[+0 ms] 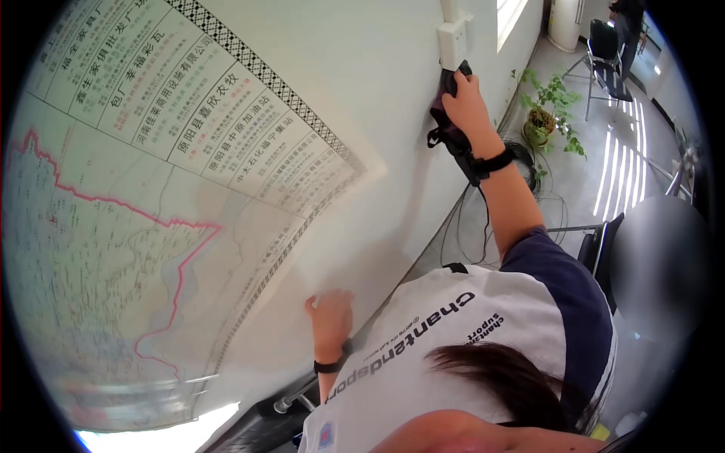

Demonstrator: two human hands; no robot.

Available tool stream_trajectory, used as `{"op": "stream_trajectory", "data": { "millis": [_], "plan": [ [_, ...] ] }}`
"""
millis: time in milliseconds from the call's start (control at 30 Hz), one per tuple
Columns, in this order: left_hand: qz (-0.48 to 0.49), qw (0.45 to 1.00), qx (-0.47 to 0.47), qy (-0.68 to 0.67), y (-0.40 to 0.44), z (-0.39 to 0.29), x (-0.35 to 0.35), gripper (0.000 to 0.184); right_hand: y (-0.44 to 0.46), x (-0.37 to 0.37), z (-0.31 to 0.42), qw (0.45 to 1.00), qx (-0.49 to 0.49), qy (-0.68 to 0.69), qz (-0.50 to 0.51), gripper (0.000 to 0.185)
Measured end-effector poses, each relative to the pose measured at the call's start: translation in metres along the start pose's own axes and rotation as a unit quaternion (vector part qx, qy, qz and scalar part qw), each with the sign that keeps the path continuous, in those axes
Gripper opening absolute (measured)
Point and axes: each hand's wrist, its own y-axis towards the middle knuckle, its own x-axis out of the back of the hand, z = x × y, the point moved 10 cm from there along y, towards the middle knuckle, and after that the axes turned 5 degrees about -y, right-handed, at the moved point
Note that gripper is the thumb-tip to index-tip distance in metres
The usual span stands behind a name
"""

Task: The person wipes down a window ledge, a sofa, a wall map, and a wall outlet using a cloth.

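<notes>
My right hand [467, 102] is closed round a dark, partly purplish object [444, 106], just below a white box-shaped wall fitting [453, 44]. The object's full shape is hidden by my fingers. A black strap [495, 162] goes round my right wrist, with a dark piece and a thin cable beside it. Lower down, my left hand [332, 313] is slightly blurred, its thumb apart from the fingers, with nothing visible in it. It is near the pale wall and wears a black wristband [327, 368].
A large printed map [113, 249] covers the wall at left. Cables [483, 226] lie near a potted plant [538, 127]. A black chair [604, 45] and a person in dark clothes [628, 30] are farther back. Another seat [657, 264] is close at right.
</notes>
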Motion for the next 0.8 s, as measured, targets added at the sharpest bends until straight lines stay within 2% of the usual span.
{"op": "stream_trajectory", "data": {
  "millis": [67,167,233,300,400,433,500,600,700,800],
  "plan": [
    [-0.026,1.000,0.010,-0.015,0.004,0.003,0.004,0.025,0.005,-0.001,-0.001,1.000,-0.001,-0.023,0.016,0.059],
    [-0.040,0.999,0.011,-0.015,0.005,0.005,0.005,0.024,0.023,-0.003,-0.022,0.998,0.036,-0.027,-0.035,0.060],
    [-0.037,0.999,0.008,-0.009,0.001,0.004,0.004,0.024,0.057,-0.004,-0.064,0.997,0.021,-0.002,-0.078,0.063],
    [-0.039,0.999,0.008,-0.003,0.002,0.006,0.002,0.024,0.064,0.020,-0.045,0.999,-0.017,-0.029,-0.029,0.066],
    [-0.037,0.999,0.027,-0.003,0.004,0.003,0.002,0.023,0.046,0.016,-0.045,0.998,0.015,0.008,-0.058,0.067],
    [-0.040,0.999,0.025,0.001,0.006,0.001,0.001,0.023,0.035,0.009,-0.046,0.998,0.030,0.026,-0.049,0.069],
    [-0.046,0.999,0.025,0.010,0.008,-0.004,-0.002,0.023,0.004,-0.010,-0.028,0.994,0.040,0.087,0.049,0.066],
    [-0.031,0.999,0.001,-0.010,0.014,-0.016,0.000,0.022,-0.028,-0.001,-0.007,0.971,0.017,0.235,0.031,0.064],
    [-0.029,0.999,0.013,0.004,0.018,-0.021,0.001,0.021,-0.037,0.003,0.000,0.948,-0.023,0.315,0.034,0.063],
    [-0.021,1.000,0.017,-0.015,0.021,-0.032,0.004,0.021,-0.044,0.023,0.034,0.947,0.114,0.300,0.025,0.057]
  ]
}}
